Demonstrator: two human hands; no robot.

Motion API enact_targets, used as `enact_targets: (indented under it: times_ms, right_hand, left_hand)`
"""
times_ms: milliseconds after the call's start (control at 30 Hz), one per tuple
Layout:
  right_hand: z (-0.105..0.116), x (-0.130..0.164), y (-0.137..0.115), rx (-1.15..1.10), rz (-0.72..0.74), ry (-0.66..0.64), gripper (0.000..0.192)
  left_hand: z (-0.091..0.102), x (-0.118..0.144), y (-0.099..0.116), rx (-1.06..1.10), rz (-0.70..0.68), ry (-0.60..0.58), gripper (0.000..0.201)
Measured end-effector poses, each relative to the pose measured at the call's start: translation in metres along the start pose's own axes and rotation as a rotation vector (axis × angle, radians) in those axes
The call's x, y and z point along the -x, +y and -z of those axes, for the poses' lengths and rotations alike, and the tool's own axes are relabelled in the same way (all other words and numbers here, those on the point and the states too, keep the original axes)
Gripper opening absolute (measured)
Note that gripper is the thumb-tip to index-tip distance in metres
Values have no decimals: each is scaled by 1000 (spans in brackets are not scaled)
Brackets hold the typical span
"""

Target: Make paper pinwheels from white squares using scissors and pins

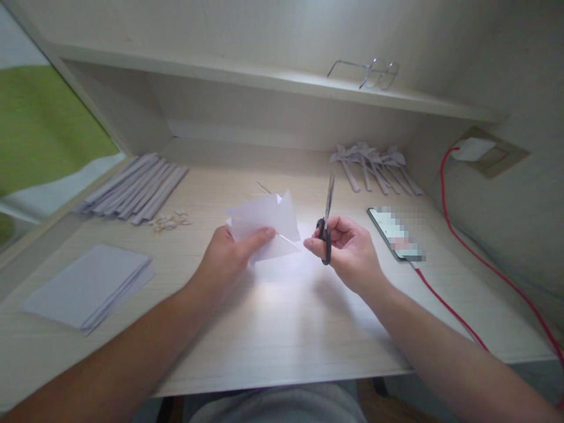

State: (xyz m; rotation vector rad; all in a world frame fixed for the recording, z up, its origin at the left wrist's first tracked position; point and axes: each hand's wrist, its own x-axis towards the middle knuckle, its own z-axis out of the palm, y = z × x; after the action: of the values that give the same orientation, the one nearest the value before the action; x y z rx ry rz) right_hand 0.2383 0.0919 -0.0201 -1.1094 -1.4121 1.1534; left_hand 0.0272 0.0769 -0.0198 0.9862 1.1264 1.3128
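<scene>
My left hand (240, 247) grips a piece of white paper (264, 214) above the desk, thumb on top. The paper has pointed corners that stand up on its right side. A thin, shiny rod (287, 238) lies by the thumb tip, and another thin metallic tip (263, 187) shows behind the paper; whether they are one piece I cannot tell. To the right, my right hand (352, 247) holds black-handled scissors (328, 220) by the finger loops. Their blades point up and away and look nearly together, apart from the paper.
Rolled paper tubes (136, 185) lie at the left, near small pale pieces (170, 221) and stacked white paper (90, 285). Paper pinwheel-like shapes on sticks (374, 167) lie back right. A phone (394, 232) with a red cable (453, 317) is at right; glasses (372, 73) rest on the shelf.
</scene>
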Motion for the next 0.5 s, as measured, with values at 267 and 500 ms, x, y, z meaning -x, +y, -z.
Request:
enact_targets:
  times_ms: [267, 500]
  right_hand:
    - [10, -3, -6, 189, -149, -298, 33]
    - [9, 0, -12, 324, -150, -399, 34]
  left_hand:
    - [5, -9, 18, 296, -200, 120, 30]
    - [6, -9, 24, 297, -191, 141, 21]
